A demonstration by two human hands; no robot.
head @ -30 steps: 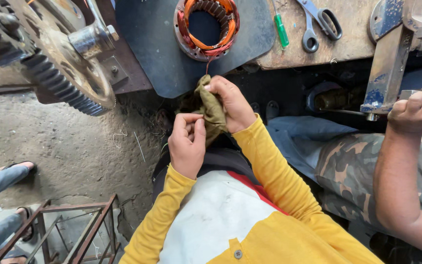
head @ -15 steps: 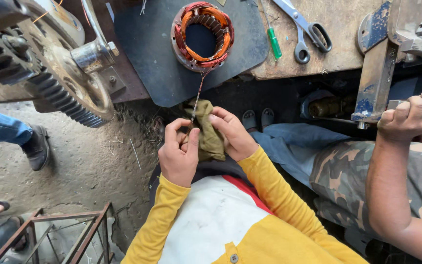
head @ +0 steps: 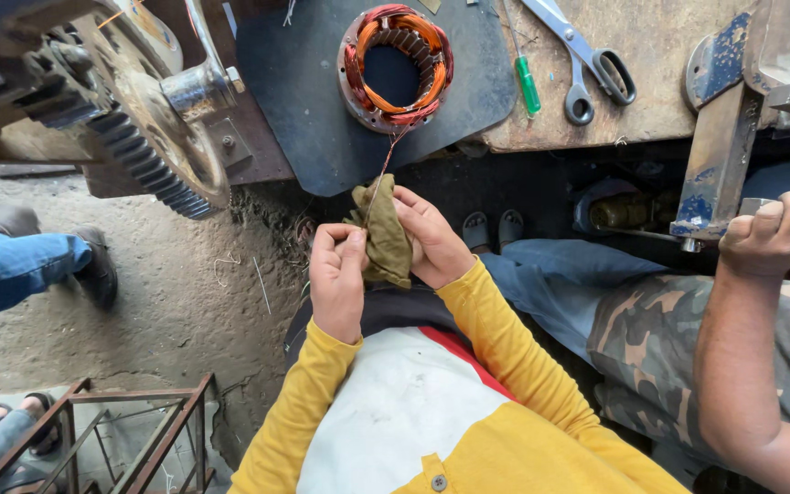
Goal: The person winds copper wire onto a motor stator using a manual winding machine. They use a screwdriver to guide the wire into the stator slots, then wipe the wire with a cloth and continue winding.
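Note:
My left hand (head: 338, 274) and my right hand (head: 433, 240) are both closed on a small olive-green cloth (head: 383, 240) held in front of my chest. A thin copper wire (head: 382, 174) runs from the cloth up to a round motor stator (head: 398, 57) with orange and red copper windings. The stator lies on a dark metal plate (head: 322, 128) at the edge of the workbench. My sleeves are yellow.
A large toothed gear wheel (head: 153, 151) on a machine stands at upper left. Scissors (head: 587, 64) and a green screwdriver (head: 528, 84) lie on the wooden bench. A co-worker's arm (head: 761, 311) in camouflage clothing is at right. Another person's leg (head: 20, 270) and a rusty metal frame (head: 112, 434) are at left.
My hands with the cloth have stayed close together, shifting slightly lower under the stator. The leg in jeans at left has stepped further into view. The co-worker's fist has moved a little right.

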